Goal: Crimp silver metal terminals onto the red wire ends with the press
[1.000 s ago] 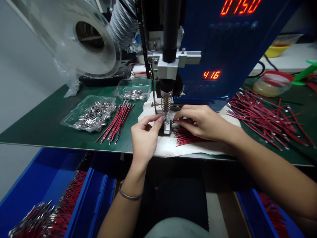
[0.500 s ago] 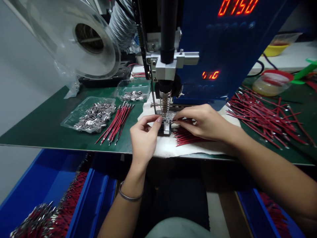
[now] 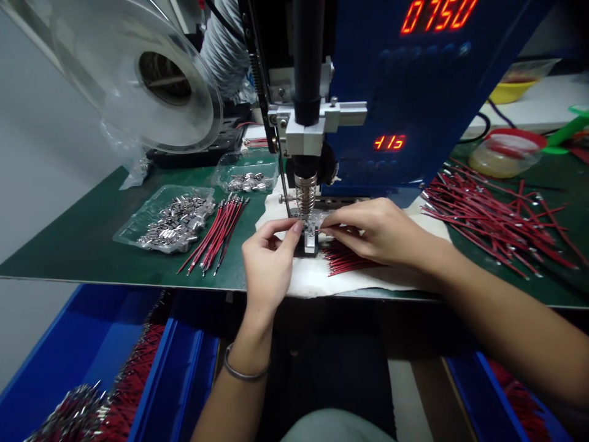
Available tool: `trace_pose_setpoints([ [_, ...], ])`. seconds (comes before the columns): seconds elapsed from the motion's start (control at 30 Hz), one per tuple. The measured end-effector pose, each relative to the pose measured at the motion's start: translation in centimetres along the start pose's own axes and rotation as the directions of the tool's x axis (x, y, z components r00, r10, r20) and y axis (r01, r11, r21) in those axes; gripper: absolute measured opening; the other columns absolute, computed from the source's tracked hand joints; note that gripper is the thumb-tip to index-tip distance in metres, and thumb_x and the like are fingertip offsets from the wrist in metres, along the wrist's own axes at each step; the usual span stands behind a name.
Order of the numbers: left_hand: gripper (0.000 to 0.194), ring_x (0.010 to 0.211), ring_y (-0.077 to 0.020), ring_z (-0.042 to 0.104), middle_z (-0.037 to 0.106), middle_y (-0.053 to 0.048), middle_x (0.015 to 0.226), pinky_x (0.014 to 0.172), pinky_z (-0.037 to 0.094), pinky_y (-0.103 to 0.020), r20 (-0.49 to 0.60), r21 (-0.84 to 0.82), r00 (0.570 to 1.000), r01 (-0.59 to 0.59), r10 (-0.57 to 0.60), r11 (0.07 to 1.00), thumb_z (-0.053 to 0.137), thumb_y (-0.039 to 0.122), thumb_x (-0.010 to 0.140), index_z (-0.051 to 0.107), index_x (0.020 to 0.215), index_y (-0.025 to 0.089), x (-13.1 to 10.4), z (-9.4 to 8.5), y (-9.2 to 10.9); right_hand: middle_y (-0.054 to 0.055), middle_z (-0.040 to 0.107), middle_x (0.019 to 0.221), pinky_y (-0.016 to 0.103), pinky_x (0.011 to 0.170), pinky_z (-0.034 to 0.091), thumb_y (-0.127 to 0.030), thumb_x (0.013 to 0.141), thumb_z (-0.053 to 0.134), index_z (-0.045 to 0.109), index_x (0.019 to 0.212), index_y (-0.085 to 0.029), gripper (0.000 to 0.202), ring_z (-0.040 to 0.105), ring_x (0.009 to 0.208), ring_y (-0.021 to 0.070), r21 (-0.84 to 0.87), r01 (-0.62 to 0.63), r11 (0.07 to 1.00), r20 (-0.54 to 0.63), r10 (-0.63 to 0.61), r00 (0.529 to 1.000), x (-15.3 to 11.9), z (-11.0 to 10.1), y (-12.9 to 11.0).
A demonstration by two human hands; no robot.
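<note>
Nearest us, below the table edge, a blue bin (image 3: 99, 313) on the left holds heaped red wires with shiny ends, and another blue bin (image 3: 464, 380) stands at lower right. Above them, our left hand (image 3: 269, 264) comes in from one side of a small metal fixture (image 3: 311, 241) and our right hand (image 3: 381, 230) from the other. Thumb and forefinger are pressed together at the tips on each; whatever sits between them is too small for us to tell. Short red wires (image 3: 347, 261) lie on the white cloth (image 3: 322, 283) beneath our right hand, just beside the fixture. To the left we see a bundle of red wires (image 3: 214, 236), then a clear tray (image 3: 133, 230) of metal pieces; to the right, a loose wire pile (image 3: 497, 221). A spring-wrapped tip (image 3: 306, 195) stands directly over the fixture, and behind it rises the blue machine (image 3: 391, 80), its upper display reading 0750.
</note>
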State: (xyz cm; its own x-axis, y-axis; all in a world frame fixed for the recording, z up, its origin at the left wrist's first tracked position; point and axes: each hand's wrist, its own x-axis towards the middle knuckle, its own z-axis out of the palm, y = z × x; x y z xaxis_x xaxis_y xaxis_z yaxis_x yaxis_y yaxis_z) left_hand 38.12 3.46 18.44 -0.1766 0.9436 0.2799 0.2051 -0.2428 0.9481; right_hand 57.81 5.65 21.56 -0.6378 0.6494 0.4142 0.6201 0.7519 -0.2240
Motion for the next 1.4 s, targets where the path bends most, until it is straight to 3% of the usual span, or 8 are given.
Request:
trace_pose_setpoints([
  [0.37, 0.022, 0.068, -0.0113, 0.058, 0.068, -0.006, 0.085, 0.062, 0.045, -0.02, -0.01, -0.011, 1.0, -0.014, 0.014, 1.0, 0.07, 0.036, 0.079, 0.073, 0.089, 0.016, -0.14, -0.07, -0.03, 0.001, 0.07, 0.089, 0.024, 0.066, 0.04, -0.026, 0.092, 0.052, 0.067, 0.1, -0.017, 0.019, 0.062, 0.073, 0.0132, -0.007, -0.005, 1.0, -0.006, 0.005, 1.0, 0.08, 0.1, 0.02],
  [1.03, 0.025, 0.055, -0.009, 0.052, 0.066, -0.004, 0.071, 0.052, 0.041, -0.019, 0.006, -0.037, 1.0, 0.018, -0.018, 0.999, 0.073, 0.037, 0.076, 0.072, 0.086, 0.014, 0.18, 0.19, -0.33, 0.001, 0.067, 0.082, 0.023, 0.064, 0.038, -0.026, 0.092, 0.051, 0.067, 0.097, -0.017, 0.019, 0.058, 0.067, 0.0117, 0.003, 0.0, 1.0, -0.001, 0.0, 1.0, 0.16, 0.18, 0.0],
  [1.4, 0.023, 0.066, -0.0111, 0.059, 0.069, -0.005, 0.081, 0.061, 0.046, -0.02, 0.002, -0.065, 1.0, 0.012, -0.012, 0.998, 0.073, 0.036, 0.077, 0.073, 0.085, 0.015, 0.07, 0.08, -0.06, 0.003, 0.068, 0.083, 0.022, 0.066, 0.041, -0.023, 0.092, 0.053, 0.068, 0.096, -0.013, 0.019, 0.06, 0.07, 0.0116, 0.054, 0.009, 0.999, -0.038, -0.007, 0.999, 0.13, 0.18, -0.14],
])
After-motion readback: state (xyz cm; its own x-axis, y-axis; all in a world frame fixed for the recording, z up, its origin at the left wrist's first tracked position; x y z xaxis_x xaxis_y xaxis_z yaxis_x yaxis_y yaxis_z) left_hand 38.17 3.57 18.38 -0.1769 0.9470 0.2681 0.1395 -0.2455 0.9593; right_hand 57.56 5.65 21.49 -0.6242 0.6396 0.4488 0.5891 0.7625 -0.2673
